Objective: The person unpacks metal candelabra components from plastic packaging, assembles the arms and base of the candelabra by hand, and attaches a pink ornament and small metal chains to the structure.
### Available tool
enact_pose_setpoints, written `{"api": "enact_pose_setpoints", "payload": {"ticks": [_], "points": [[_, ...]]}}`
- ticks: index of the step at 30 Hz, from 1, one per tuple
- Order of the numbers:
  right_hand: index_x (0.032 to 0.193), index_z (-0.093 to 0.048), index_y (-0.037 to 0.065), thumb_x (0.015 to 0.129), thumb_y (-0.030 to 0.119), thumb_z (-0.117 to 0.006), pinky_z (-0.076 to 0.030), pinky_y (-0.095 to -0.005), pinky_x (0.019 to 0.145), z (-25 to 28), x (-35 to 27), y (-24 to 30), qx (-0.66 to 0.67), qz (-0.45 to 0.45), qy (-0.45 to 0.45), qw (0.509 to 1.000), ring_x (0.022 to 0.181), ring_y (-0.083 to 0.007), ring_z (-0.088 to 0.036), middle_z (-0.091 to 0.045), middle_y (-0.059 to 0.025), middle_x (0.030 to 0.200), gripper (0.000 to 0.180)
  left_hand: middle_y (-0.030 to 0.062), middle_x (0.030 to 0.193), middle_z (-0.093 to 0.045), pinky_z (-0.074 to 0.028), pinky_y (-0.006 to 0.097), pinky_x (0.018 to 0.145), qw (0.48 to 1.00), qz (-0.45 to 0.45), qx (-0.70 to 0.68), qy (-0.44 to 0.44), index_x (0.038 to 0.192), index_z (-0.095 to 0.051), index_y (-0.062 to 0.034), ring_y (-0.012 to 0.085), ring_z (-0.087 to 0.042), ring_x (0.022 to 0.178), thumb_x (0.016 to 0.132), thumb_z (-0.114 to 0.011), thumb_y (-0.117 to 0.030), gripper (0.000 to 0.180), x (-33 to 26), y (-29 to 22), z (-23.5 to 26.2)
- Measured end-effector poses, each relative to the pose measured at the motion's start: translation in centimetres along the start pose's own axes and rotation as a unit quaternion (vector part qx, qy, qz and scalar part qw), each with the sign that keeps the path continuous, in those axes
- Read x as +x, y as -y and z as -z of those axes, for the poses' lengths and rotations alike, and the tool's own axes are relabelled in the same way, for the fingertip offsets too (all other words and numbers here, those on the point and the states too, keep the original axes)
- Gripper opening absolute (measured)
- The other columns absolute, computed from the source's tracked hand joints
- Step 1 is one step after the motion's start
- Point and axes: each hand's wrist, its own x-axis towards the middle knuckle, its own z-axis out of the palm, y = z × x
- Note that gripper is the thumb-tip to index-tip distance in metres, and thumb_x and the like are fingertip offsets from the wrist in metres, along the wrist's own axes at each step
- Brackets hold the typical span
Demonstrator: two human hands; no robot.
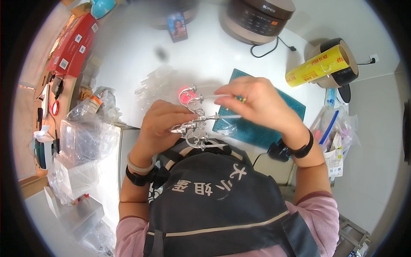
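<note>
1. A dark grey fabric apron [222, 201] fills the lower view, just below the ornate silver metal candelabra [193, 122].
2. The left hand [160, 128] is clenched around the candelabra's stem, holding it above the near edge of the white bench [137, 55].
3. The right hand [252, 103] pinches a thin clear plastic strip [229, 116] against the candelabra's right side.
4. A teal cutting mat [267, 128] lies just right of the candelabra.

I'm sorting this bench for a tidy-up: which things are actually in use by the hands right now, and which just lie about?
In use:
left hand
right hand
silver ornate metal piece
thin white stick

Lying about:
green cutting mat
yellow roll of wrap
rice cooker
red boxes
phone
</note>
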Motion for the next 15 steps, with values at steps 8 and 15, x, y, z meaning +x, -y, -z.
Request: {"api": "enact_pose_setpoints", "payload": {"ticks": [8, 15], "points": [[0.094, -0.068, 0.002, 0.080, 0.034, -0.066, -0.050, -0.0326, 0.060, -0.7, -0.9, -4.1, 0.119, -0.183, -0.149, 0.964, 0.063, -0.0252, -0.062, -0.067, -0.0112, 0.076, 0.035, 0.0074, 0.088, -0.066, -0.047, 0.025, 0.067, 0.987, 0.155, -0.006, -0.040, 0.099, -0.066, -0.0035, 0.0133, -0.061, 0.077, 0.069, -0.067, 0.010, 0.033, -2.9, 3.1, -1.1], [0.101, -0.064, 0.007, 0.076, 0.036, -0.069, -0.051, -0.0385, 0.068, -12.0, -9.7, -11.4, -0.090, -0.171, 0.094, 0.977, 0.083, -0.0290, -0.061, -0.064, -0.0106, 0.088, 0.039, 0.0029, 0.088, -0.064, -0.042, 0.018, 0.061, 0.845, 0.385, -0.354, -0.107, 0.111, -0.059, 0.0019, 0.0054, -0.056, 0.072, 0.077, -0.066, 0.003, 0.035, -5.3, 6.3, -3.1]]}}
